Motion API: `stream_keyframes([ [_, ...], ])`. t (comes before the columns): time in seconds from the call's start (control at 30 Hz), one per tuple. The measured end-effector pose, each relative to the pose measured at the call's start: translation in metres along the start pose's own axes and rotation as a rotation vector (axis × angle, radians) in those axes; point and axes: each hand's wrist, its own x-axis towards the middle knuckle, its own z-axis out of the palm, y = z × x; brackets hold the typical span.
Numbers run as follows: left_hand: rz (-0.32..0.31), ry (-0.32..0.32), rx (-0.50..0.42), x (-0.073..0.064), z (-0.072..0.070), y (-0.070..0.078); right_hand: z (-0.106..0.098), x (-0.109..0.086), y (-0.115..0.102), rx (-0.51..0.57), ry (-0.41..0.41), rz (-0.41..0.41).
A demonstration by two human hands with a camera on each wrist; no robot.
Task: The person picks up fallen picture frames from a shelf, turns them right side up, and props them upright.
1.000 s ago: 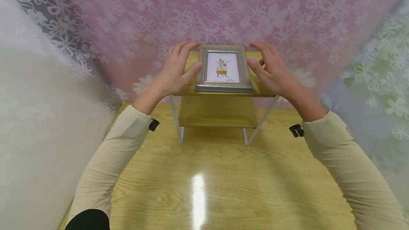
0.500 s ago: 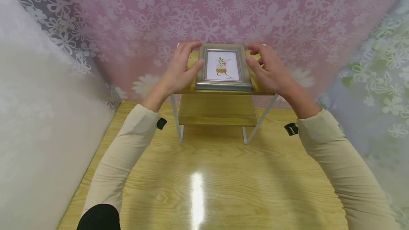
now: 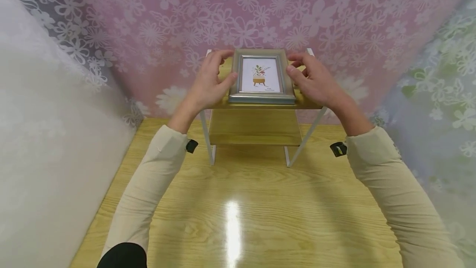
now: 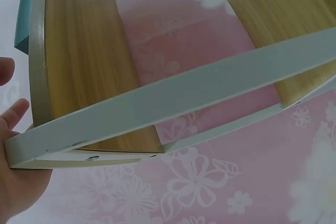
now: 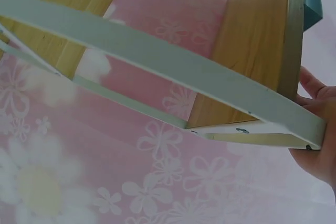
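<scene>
A silver picture frame with a potted-plant print lies face up on the wooden top of a small two-tier table. My left hand is at the frame's left side, its thumb and fingertips right at the edge. On the opposite side is my right hand, with bent fingers and the thumb tip close by the frame's right edge. Both wrist views show the frame's teal side, F-free of the palms, above the wooden top. Parts of each hand lie behind the table's white metal leg in those views.
Below the top is a lower wooden shelf. A pink floral curtain hangs close behind the table. White sheeting stands at the left, floral cloth at the right. The wood-patterned floor stretches in front.
Both hands have come in closer to the frame's sides, and the right fingers have bent more. The frame keeps its place on the table; the head view has shifted slightly.
</scene>
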Motion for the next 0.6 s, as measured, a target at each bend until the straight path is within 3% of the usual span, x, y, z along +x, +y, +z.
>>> stream_keyframes([
  [0.27, -0.027, -0.006, 0.076, -0.0024, 0.004, 0.0045, -0.0036, -0.0008, -0.0056, -0.011, -0.031, 0.174],
  [0.6, -0.023, -0.041, 0.189, -0.0017, 0.0096, 0.006, -0.0035, -0.0007, -0.0057, -0.007, -0.013, 0.239],
])
